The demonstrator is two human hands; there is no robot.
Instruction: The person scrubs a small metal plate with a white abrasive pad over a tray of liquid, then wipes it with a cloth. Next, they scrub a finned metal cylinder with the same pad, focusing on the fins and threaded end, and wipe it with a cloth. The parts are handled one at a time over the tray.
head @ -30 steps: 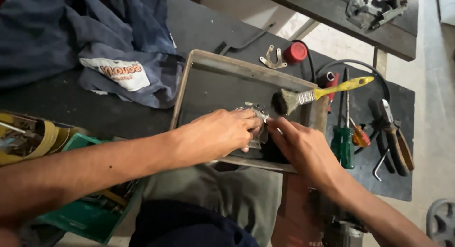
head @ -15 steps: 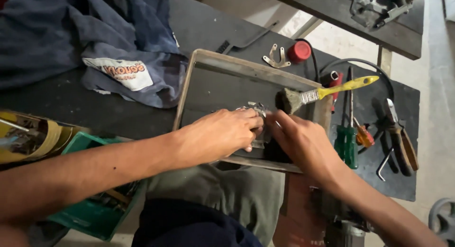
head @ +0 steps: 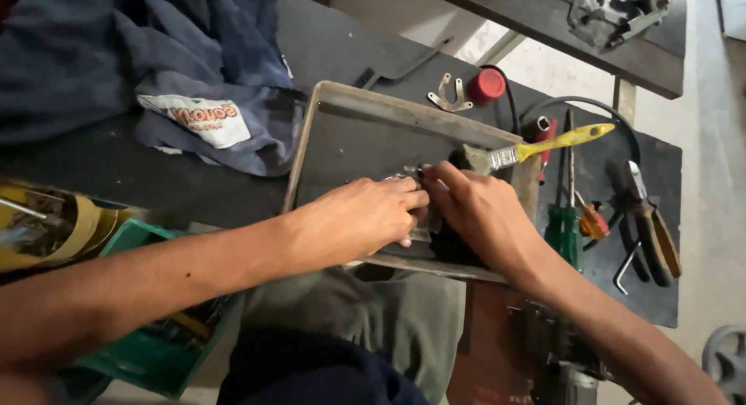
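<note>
over the shallow metal tray (head: 342,125) on the dark workbench (head: 124,172), in the head view, our left hand (head: 361,218) and our right hand (head: 478,211) meet near the tray's right, near edge. both are curled around a small metal part (head: 410,174) of which only a bright sliver shows between the fingertips. we judge both hands to be gripping it, though most of it is hidden. it sits inside the tray, low against the floor.

a paintbrush (head: 536,147) with a yellow handle rests across the tray's right rim, its bristles just beside our right knuckles. we judge a nudge from that hand could tip it into the tray or off to the right.

right of the tray lie a green-handled screwdriver (head: 563,230), pliers (head: 649,218) and a hex key (head: 628,269), near the bench edge; a sweep of the right forearm could push them off.

the tray's near rim overhangs our lap, so we think hard downward pressure might rock it. the part is small and possibly slick, so it could slip and vanish under the blue cloth (head: 140,63) on the far left.
</note>
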